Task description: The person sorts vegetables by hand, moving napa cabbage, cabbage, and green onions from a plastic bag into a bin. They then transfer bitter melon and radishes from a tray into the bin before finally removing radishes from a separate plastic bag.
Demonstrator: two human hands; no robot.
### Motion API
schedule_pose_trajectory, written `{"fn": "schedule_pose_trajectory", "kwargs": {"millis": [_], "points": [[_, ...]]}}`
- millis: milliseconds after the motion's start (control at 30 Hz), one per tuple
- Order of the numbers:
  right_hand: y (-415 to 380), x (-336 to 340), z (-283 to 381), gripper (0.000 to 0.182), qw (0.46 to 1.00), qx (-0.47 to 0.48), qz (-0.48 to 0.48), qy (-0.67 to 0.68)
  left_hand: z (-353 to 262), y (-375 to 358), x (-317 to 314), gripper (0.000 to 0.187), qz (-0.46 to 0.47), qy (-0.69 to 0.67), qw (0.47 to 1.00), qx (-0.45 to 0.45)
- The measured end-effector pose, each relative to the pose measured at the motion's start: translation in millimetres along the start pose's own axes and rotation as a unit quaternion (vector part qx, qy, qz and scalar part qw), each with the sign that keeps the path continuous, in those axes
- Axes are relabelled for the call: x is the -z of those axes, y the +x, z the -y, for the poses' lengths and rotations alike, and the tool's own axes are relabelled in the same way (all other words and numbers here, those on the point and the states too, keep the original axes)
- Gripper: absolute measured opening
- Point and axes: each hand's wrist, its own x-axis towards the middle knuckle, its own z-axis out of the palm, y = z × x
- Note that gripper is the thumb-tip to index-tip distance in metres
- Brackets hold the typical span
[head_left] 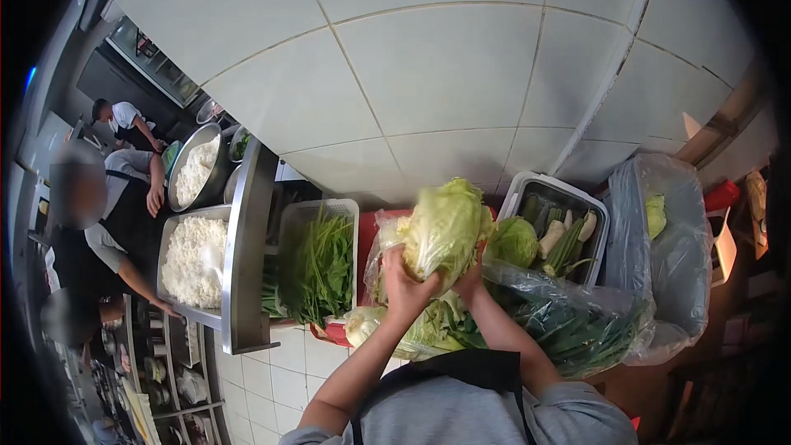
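I hold a pale green napa cabbage (443,227) up in front of me with both hands. My left hand (404,287) grips its base from the left, and my right hand (471,278) supports it from the right and behind. Just below it lies an open clear plastic bag (568,313) holding more cabbage and long dark green leaves. A second cabbage head (515,241) rests to the right of the one I hold.
A white basket (317,259) of leafy greens stands to the left. A grey crate (560,227) of vegetables sits behind, beside a bagged bin (671,264). Steel trays of rice (194,259) lie far left, where other people in aprons work.
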Motion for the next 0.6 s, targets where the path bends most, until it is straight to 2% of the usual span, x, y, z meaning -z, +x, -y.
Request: {"fn": "schedule_pose_trajectory", "kwargs": {"millis": [67, 133, 233, 267, 367, 433, 533, 567, 600], "points": [[-1, -1, -3, 0.07, 0.999, -0.005, 0.007, 0.032, 5, -1, 3, 0.056, -0.019, -0.099, 0.993, 0.053], [1, -4, -2, 0.07, 0.997, -0.011, 0.003, 0.071, 8, -11, 4, 0.058, -0.089, -0.202, 0.971, 0.094], [8, 14, -10, 0.066, 0.996, 0.003, -0.076, 0.044, 10, -29, -4, 0.065, -0.189, -0.303, 0.929, 0.098], [10, 20, -12, 0.065, 0.994, 0.009, -0.104, 0.03, 11, -33, 0, 0.072, -0.174, -0.288, 0.935, 0.11], [14, 43, -5, 0.06, 0.991, -0.036, -0.071, 0.106, 3, -39, -2, 0.054, -0.223, -0.47, 0.814, 0.257], [26, 66, -7, 0.056, 0.992, -0.028, -0.022, 0.12, 27, -40, -1, 0.044, -0.204, -0.522, 0.77, 0.304], [36, 84, -12, 0.054, 0.99, -0.02, 0.024, 0.137, 36, -40, 6, 0.036, -0.146, -0.543, 0.774, 0.291], [36, 82, -14, 0.054, 0.99, -0.022, 0.027, 0.138, 27, -35, 10, 0.033, -0.152, -0.516, 0.789, 0.297], [35, 81, -16, 0.054, 0.99, -0.023, 0.022, 0.134, 29, -36, 9, 0.032, -0.152, -0.534, 0.768, 0.319]]}}
